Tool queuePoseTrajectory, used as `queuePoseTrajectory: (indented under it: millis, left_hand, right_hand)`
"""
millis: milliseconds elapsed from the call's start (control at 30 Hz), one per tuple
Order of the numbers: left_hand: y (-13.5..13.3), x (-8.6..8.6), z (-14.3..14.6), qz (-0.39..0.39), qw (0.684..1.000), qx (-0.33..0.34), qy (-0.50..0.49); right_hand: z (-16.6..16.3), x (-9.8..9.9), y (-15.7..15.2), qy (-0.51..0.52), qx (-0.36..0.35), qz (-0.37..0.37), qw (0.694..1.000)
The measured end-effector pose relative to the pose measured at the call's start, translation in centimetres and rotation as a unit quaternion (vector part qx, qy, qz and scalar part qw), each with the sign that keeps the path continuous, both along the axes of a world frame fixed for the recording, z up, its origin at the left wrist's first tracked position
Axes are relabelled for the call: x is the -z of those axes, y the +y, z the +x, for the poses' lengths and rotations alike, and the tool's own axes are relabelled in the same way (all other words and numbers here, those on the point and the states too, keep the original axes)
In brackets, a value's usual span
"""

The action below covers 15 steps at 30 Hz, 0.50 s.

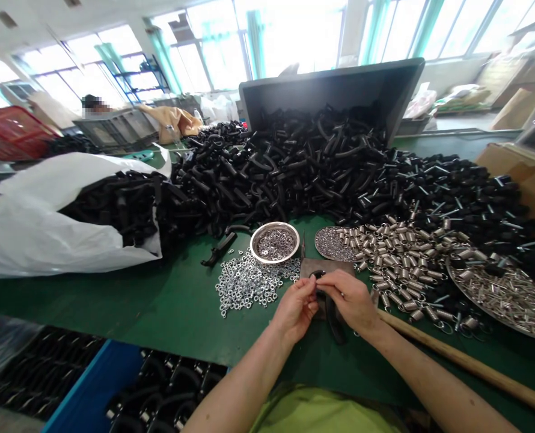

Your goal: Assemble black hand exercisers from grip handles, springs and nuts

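At the far left, one white sack [37, 210] lies on its side on the green table [159, 300], mouth rightward, probably so its black pieces are easy to reach. Next, one single black piece [220, 248] lies beside a spread of nuts [244, 282], too many to count, and one round bowl [255, 251] of small metal bits. The left hand [297, 307], fingers curled, pinches the upper end of one curved black part [335, 325]; whether a smaller bit sits between the fingertips, I cannot tell. That part slants over one metal plate [310, 264], seemingly steadied from both sides, since the right hand [353, 297] also closes thumb and finger on its upper end. To the right come one small dish of tiny pieces [330, 242], uncounted springs [403, 255], one wooden handle [452, 353] and one wide tray [488, 317] of pins.
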<state>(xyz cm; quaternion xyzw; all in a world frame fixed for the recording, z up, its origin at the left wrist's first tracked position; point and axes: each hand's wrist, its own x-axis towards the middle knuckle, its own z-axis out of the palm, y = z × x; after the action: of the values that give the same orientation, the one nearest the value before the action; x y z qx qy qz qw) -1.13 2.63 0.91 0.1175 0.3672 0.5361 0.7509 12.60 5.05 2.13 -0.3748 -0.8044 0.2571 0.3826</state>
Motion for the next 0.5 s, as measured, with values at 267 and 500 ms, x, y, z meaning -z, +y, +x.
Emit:
queuePoseTrajectory:
  millis: [267, 500]
  left_hand:
    - [-0.7, 0.3, -0.7, 0.068, 0.977, 0.036, 0.199]
    - [-1.2, 1.9, -2.8, 0.094, 0.923, -0.023, 0.373]
  right_hand:
    - [0.7, 2.4, 1.5, -0.164, 0.046, 0.045, 0.984]
    - [0.8, 3.7, 2.0, -0.295, 0.015, 0.111, 0.949]
